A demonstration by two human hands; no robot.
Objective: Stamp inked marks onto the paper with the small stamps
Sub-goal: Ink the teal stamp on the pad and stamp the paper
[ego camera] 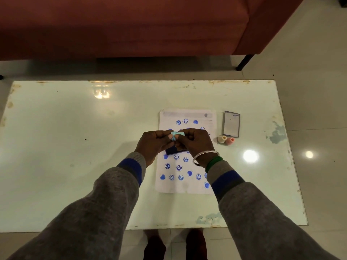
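Spreading across most of the view, the pale green glossy table with chipped, rusty edges (75, 147) serves as the work surface, and behind it stands a rust-red upholstered sofa (131, 25). The white sheet of paper covered in blue smiley and heart marks (185, 186) lies right of the table's centre, directly in front of the person, probably so both hands reach it without stretching. Both forearms, in grey knitted sleeves with blue cuff bands (105, 194), come in from the bottom corners and meet over the middle of the sheet.

Just beside the paper's far right corner lies the ink pad's clear rectangular lid (231, 124), set aside and out of the stamping area. The dark blue ink pad (171, 151) itself sits on the paper, mostly hidden under the hands, kept close for re-inking.

The left hand (154, 143) and right hand (195, 141) are raised above the sheet with wrists turned inward, fingers curled, both pinching a small light-blue plastic stamp (176, 136) between their fingertips. They seem to be pulling it apart or uncapping it, though the joint is too small to tell. A cream stamp (222, 139) and a pink stamp (230, 141) wait touching each other near the lid.
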